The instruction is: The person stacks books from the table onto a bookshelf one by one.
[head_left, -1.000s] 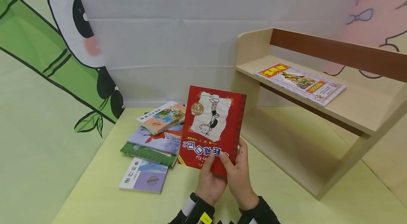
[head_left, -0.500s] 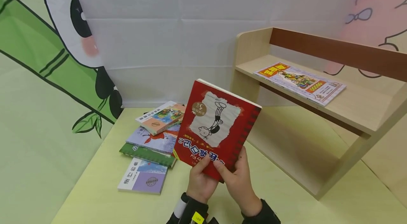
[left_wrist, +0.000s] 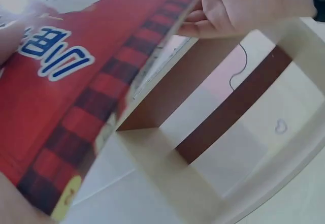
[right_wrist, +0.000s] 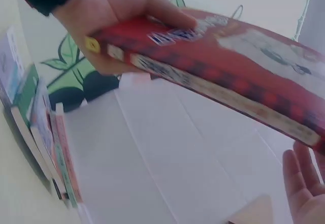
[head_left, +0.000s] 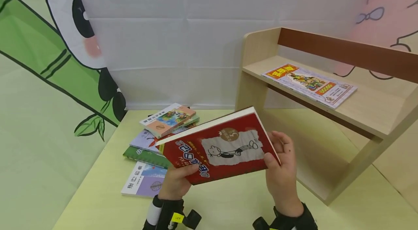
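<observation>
A red paperback book point(head_left: 233, 152) with a cartoon figure on a torn white patch is held tilted above the table, page edges toward the back. My left hand point(head_left: 176, 183) grips its lower left end, thumb on the cover and fingers underneath. At the other end is my right hand point(head_left: 284, 173), its thumb point(head_left: 271, 160) on the cover's corner and its fingers bent behind the edge. The right wrist view shows the checkered spine of the red book point(right_wrist: 213, 82), with the left hand point(right_wrist: 117, 21) round one end and right-hand fingers point(right_wrist: 299, 170) at the other.
A wooden shelf point(head_left: 375, 110) with a brown back rail stands at the right, a picture book point(head_left: 310, 84) flat on its upper board. Left of the hands, several books lie in an overlapping pile, with an orange-and-white one point(head_left: 169, 118) on top and a purple-and-white one point(head_left: 140, 183) nearest.
The red book has turned from upright to nearly sideways, its cartoon end swinging right. My left hand has moved left, and the right hand has moved from the bottom to the right end.
</observation>
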The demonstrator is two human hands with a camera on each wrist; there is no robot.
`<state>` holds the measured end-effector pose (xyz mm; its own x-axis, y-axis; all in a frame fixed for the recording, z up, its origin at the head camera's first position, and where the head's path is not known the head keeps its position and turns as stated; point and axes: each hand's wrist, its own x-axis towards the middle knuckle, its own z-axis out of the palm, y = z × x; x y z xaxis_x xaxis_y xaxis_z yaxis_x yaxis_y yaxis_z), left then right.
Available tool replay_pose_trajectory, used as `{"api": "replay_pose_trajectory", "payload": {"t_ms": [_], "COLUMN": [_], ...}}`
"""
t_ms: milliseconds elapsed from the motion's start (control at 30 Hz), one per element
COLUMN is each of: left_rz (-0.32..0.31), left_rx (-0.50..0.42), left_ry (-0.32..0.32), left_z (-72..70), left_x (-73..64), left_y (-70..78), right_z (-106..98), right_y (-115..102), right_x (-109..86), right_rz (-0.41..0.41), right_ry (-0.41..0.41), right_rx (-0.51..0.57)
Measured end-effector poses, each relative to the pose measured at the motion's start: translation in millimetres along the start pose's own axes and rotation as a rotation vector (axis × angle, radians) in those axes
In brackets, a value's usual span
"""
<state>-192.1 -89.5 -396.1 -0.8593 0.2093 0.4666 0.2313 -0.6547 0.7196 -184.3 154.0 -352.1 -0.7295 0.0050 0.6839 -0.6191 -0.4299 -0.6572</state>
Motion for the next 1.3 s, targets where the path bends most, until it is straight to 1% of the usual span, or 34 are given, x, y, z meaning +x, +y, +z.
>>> {"api": "replay_pose_trajectory", "payload": {"t_ms": [100, 233, 300, 367, 433, 500, 567, 700, 767, 800, 867, 933, 1033, 1100, 1200, 1300], "left_rz": [-0.065, -0.124, -0.153, -0.180, -0.212, -0.247, -0.290, -0.380, -0.416, -0.421, -0.416, -0.389, -0.314, -0.260, -0.181, -0.107], "left_rx": [0.073, 0.175, 0.208, 0.237, 0.254, 0.278, 0.302, 0.339, 0.350, 0.360, 0.389, 0.420, 0.474, 0.504, 0.538, 0.564], "left_ry": [0.006, 0.013, 0.004, -0.018, -0.043, -0.063, -0.073, -0.058, -0.029, -0.013, 0.030, 0.075, 0.132, 0.154, 0.147, 0.121], "left_z": [-1.6, -4.3, -5.5, -6.1, -5.8, -5.5, -5.1, -2.1, 1.9, 4.2, 9.3, 14.1, 20.7, 25.2, 35.0, 46.6], "left_x": [-1.0, -0.8, -0.3, 1.0, 3.1, 5.7, 7.9, 13.0, 16.5, 18.4, 22.7, 28.0, 38.8, 47.6, 64.2, 85.8], "left_y": [6.2, 12.5, 16.5, 20.8, 25.1, 29.4, 34.1, 40.5, 40.9, 40.5, 38.8, 35.6, 30.1, 27.6, 25.9, 25.4], "right_z": [-9.5, -15.8, -16.4, -15.5, -13.8, -12.2, -10.9, -10.4, -10.4, -10.3, -9.8, -9.8, -10.7, -11.6, -12.7, -14.3], "right_y": [-6.1, -13.7, -16.2, -17.6, -17.6, -17.1, -16.5, -14.7, -13.8, -13.5, -13.6, -14.9, -19.9, -24.5, -33.6, -44.4], "right_x": [-0.9, -6.8, -9.6, -12.1, -14.0, -16.0, -18.1, -20.5, -20.0, -19.6, -18.8, -17.3, -12.3, -5.9, 6.3, 20.9], "right_rz": [-0.002, 0.008, 0.012, 0.010, -0.004, -0.009, -0.010, -0.003, -0.024, -0.036, -0.051, -0.072, -0.100, -0.128, -0.142, -0.113], "right_ry": [-0.072, -0.194, -0.248, -0.275, -0.277, -0.257, -0.234, -0.187, -0.157, -0.137, -0.092, -0.051, 0.022, 0.074, 0.145, 0.184], "right_rx": [-0.115, -0.328, -0.383, -0.426, -0.459, -0.494, -0.496, -0.469, -0.458, -0.456, -0.472, -0.488, -0.514, -0.513, -0.530, -0.565]}}
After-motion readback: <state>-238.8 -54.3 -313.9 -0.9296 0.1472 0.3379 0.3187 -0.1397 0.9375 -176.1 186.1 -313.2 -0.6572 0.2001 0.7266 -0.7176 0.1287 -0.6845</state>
